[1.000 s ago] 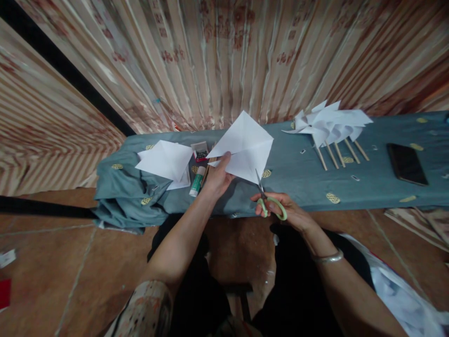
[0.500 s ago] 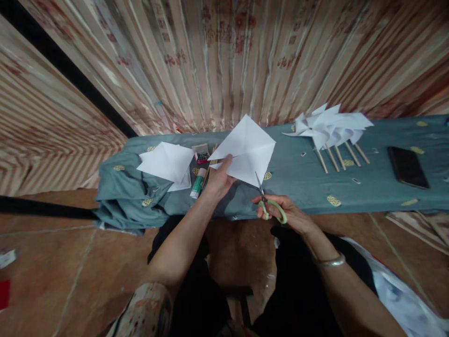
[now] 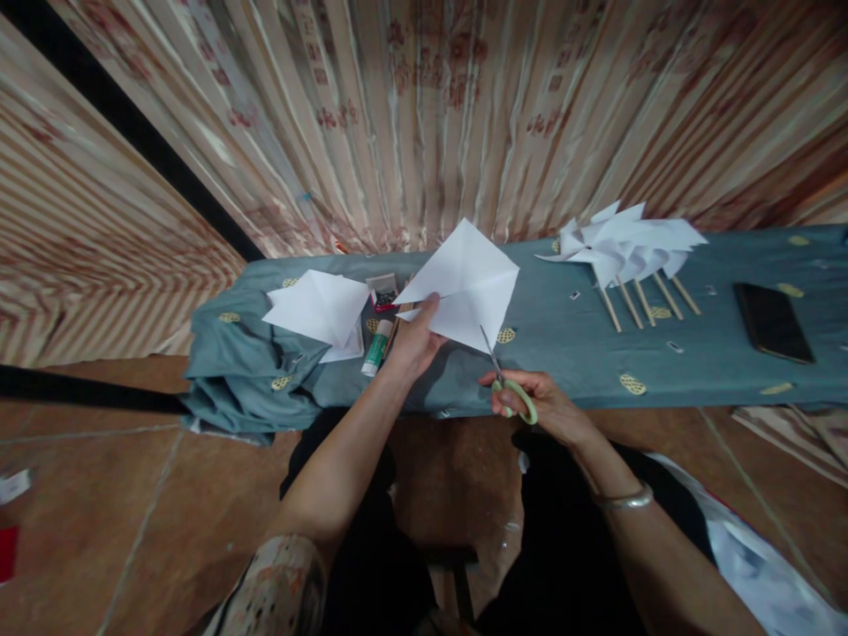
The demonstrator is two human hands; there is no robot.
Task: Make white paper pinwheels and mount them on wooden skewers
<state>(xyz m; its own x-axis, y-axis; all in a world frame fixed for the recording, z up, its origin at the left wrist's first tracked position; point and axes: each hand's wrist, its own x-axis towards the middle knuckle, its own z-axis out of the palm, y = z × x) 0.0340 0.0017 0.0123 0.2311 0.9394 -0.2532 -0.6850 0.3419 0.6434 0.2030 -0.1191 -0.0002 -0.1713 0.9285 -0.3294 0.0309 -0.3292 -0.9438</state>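
We have our right hand (image 3: 548, 405) curled closed round green scissors (image 3: 502, 383), blades nearly together at the near corner of a white sheet (image 3: 473, 287); our left hand (image 3: 414, 347) pinches that sheet mid-scene, over the cloth (image 3: 576, 353), by its slit left corner. Its right and far corners look uncut. Loose sheets (image 3: 318, 305) at left look unassembled, while the far-right pinwheels (image 3: 629, 240) look finished

A flat black rectangular phone (image 3: 774, 322) lies on grey-green cloth (image 3: 708, 378) printed with yellow patches. Behind hangs a pleated beige curtain (image 3: 430, 132) with reddish floral motifs; a black pole (image 3: 132, 124) slants at left. A flat red piece (image 3: 8, 554) lies on brown tiled floor (image 3: 86, 486).
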